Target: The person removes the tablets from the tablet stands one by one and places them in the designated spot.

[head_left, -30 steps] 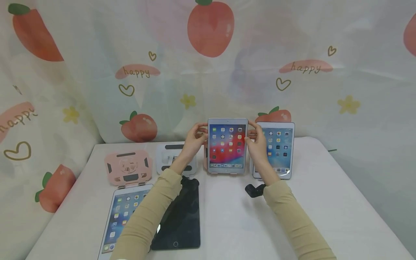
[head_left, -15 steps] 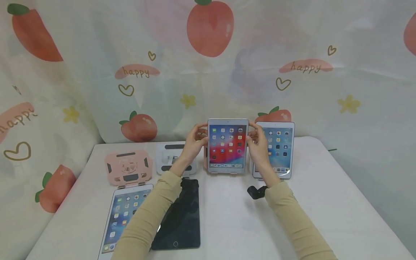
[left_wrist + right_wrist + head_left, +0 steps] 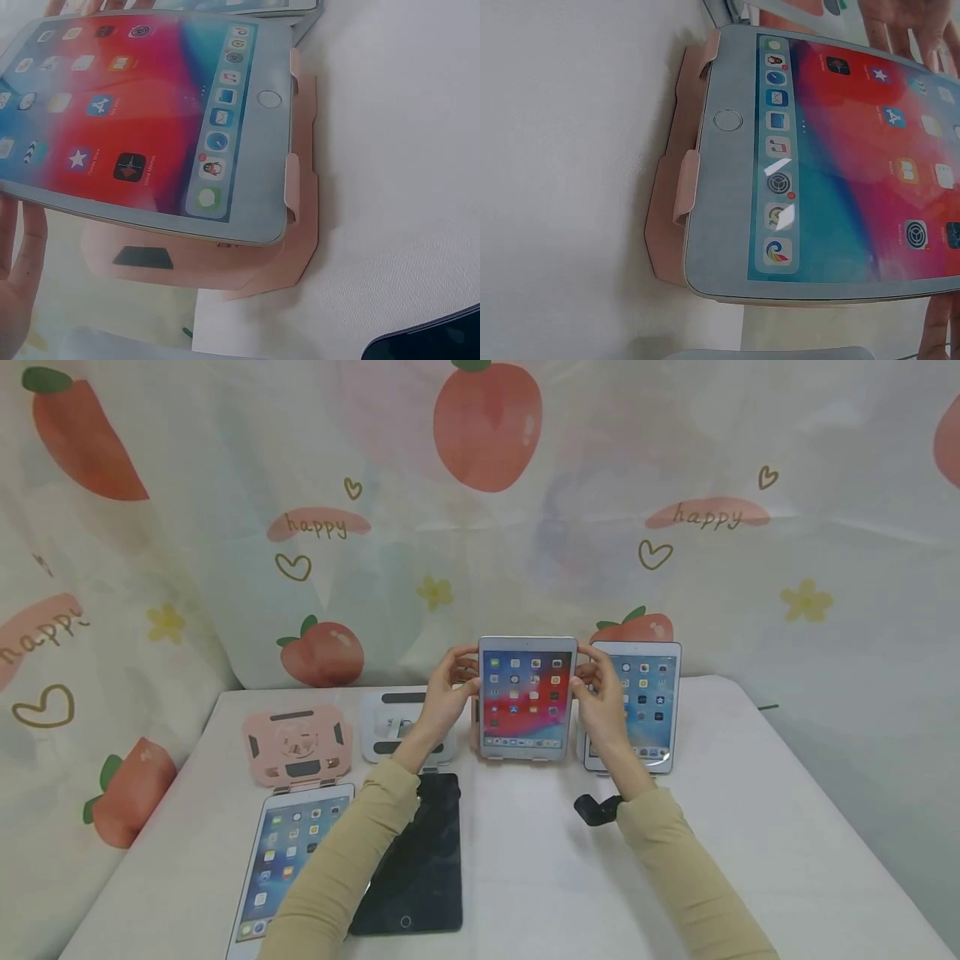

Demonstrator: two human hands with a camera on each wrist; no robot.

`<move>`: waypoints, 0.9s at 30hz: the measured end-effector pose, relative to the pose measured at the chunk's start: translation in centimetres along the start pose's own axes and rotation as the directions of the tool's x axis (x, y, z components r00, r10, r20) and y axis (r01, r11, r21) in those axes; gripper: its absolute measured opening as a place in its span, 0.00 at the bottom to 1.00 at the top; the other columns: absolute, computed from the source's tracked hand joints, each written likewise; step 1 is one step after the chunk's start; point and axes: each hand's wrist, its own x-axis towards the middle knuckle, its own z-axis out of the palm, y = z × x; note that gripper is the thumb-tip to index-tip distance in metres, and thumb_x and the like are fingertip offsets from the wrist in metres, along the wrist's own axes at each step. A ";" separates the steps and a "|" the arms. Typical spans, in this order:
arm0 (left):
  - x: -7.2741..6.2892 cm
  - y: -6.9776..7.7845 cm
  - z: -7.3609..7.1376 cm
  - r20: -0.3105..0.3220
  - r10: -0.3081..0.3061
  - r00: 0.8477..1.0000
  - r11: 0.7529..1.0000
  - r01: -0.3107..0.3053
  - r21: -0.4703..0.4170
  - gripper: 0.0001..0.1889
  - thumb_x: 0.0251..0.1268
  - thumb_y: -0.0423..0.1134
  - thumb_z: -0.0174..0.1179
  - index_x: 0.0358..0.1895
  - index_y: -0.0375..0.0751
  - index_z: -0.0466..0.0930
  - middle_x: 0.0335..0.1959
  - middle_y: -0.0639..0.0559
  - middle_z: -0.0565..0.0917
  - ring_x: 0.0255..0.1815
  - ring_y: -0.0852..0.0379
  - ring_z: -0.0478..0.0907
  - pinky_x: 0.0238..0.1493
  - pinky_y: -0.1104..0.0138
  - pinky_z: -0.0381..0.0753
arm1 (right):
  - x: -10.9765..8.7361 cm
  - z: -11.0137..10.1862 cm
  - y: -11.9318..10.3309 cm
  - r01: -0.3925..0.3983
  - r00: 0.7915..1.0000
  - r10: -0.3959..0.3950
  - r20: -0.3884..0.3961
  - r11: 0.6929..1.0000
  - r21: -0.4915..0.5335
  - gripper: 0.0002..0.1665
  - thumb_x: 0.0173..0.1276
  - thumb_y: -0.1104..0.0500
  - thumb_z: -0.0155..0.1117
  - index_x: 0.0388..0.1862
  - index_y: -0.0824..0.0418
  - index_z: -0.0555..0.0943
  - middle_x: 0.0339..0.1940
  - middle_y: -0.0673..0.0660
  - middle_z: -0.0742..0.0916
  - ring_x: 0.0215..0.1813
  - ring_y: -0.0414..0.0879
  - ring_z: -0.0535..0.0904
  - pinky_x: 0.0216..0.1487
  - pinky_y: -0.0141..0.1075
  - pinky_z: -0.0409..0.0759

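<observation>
A silver tablet [image 3: 525, 697] with a red and blue home screen stands nearly upright at the back of the table, between both hands. My left hand [image 3: 450, 689] holds its left edge, thumb toward the front. On the opposite edge my right hand [image 3: 602, 697] grips it likewise. In the left wrist view, the bottom edge sits in the hooked lips of a pink stand [image 3: 187, 259], and a gap shows between the tablet's back and the stand's plate. The right wrist view has the same pink lips [image 3: 686, 184] at the home-button end. Most of the stand is hidden.
Right of it, another tablet [image 3: 645, 693] leans upright on a stand. At left, a pink stand [image 3: 296, 745] and a white stand [image 3: 408, 727] stand behind two flat-lying tablets, one lit [image 3: 288, 852] and one black [image 3: 420, 877]. A patterned curtain [image 3: 487, 560] hangs behind.
The tablet's top edge has tipped slightly toward me, its bottom staying in place. My right hand has shifted a little to the right and down along with it.
</observation>
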 end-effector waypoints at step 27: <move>-4.8 2.8 0.1 -0.037 0.161 0.986 0.987 -0.160 0.026 0.24 0.59 0.20 0.57 0.59 0.39 0.73 0.44 0.36 0.79 0.41 0.52 0.76 0.37 0.75 0.80 | -4.4 -2.1 -2.2 0.091 0.994 -0.095 0.044 0.992 0.085 0.26 0.71 0.69 0.52 0.67 0.58 0.66 0.40 0.43 0.75 0.46 0.32 0.72 0.49 0.20 0.75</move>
